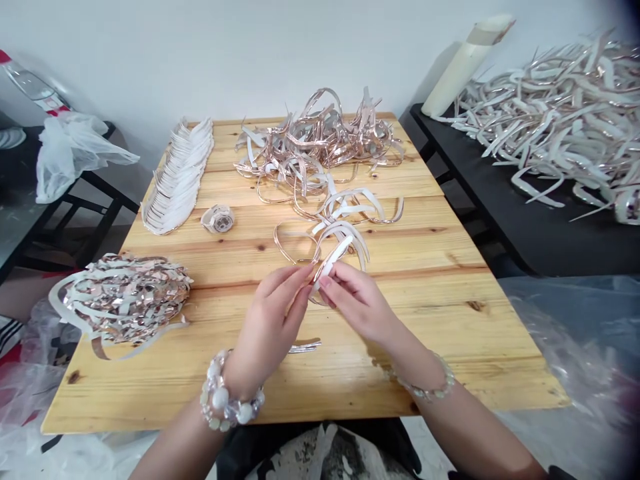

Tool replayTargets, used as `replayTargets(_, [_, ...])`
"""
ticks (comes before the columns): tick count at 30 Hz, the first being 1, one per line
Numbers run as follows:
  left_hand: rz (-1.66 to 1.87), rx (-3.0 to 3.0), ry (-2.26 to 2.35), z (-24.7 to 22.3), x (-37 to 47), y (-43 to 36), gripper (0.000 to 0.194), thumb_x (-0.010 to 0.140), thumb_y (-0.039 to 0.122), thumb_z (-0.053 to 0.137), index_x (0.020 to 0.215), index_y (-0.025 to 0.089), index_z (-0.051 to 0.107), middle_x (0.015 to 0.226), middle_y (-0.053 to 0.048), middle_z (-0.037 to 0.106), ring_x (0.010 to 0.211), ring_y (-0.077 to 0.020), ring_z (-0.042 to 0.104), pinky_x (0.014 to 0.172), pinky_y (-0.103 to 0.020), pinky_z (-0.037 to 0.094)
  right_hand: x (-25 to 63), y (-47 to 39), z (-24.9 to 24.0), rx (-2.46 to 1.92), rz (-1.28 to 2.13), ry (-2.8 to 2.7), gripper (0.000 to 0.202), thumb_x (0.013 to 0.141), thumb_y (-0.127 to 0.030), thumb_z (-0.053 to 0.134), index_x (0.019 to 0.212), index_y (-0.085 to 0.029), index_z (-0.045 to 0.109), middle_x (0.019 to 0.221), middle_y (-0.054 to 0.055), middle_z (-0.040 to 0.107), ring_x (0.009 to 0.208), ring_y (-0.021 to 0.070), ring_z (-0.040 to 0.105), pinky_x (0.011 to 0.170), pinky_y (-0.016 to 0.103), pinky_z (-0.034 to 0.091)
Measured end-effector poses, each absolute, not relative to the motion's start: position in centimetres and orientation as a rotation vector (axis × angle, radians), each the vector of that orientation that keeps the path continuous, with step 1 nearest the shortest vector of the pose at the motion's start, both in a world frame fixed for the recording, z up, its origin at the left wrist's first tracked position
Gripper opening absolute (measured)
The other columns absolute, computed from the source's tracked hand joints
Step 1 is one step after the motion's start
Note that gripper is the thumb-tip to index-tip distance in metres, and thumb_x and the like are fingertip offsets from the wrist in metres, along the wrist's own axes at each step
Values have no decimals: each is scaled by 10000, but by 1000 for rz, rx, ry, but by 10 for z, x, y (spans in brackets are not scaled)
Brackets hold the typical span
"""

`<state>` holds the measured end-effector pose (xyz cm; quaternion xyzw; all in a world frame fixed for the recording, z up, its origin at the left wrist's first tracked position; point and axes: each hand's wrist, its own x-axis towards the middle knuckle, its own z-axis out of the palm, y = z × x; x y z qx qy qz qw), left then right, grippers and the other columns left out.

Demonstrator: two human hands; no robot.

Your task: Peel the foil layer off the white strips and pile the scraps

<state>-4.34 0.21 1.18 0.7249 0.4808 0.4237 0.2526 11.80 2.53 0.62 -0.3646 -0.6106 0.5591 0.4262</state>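
Observation:
My left hand (273, 320) and my right hand (365, 303) meet near the middle of the wooden table. Between their fingertips they pinch a curved white strip (339, 253) with a shiny rose-gold side. Thumbs and fingers cover its lower end. Just beyond lie loose curled strips (357, 203), which lead back to a large tangled heap of rose-gold and white strips (320, 137). A few short silvery strips (305, 347) lie by my left wrist.
A neat row of white strips (183, 177), a small roll (218, 219) and a bundle of shiny strips (127, 297) occupy the table's left side. On a black table (545, 233) at right are a big strip pile (565, 120) and a white tube (465, 67). A plastic bag (75, 153) hangs left.

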Motion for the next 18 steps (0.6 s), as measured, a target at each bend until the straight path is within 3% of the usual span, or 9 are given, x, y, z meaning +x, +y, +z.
replayTargets(7, [1184,1990,1355,15,-43,-5,265,891,120,528,1121,181,643,1023,-65,679,924,-138,645,843,-217,524,120,25,5,-898,1143,-1903,187,952,-196,426,783,-211,503,662,-15,497,585,136,441,564,258,342])
replayTargets(13, [1146,1943,1373,15,-43,-5,231,877,117,553,1080,153,657,1005,-57,717,894,-124,667,840,-180,516,121,27,7,-884,1023,-2100,177,954,-185,396,806,-215,488,702,9,544,620,164,486,579,278,353])
replayTargets(18, [1031,1833,1413,15,-48,-6,199,869,144,571,1039,159,673,898,-33,741,752,-116,681,719,-181,536,123,29,8,-888,1023,-2270,185,968,-188,353,807,-201,444,740,28,561,640,165,502,593,282,367])
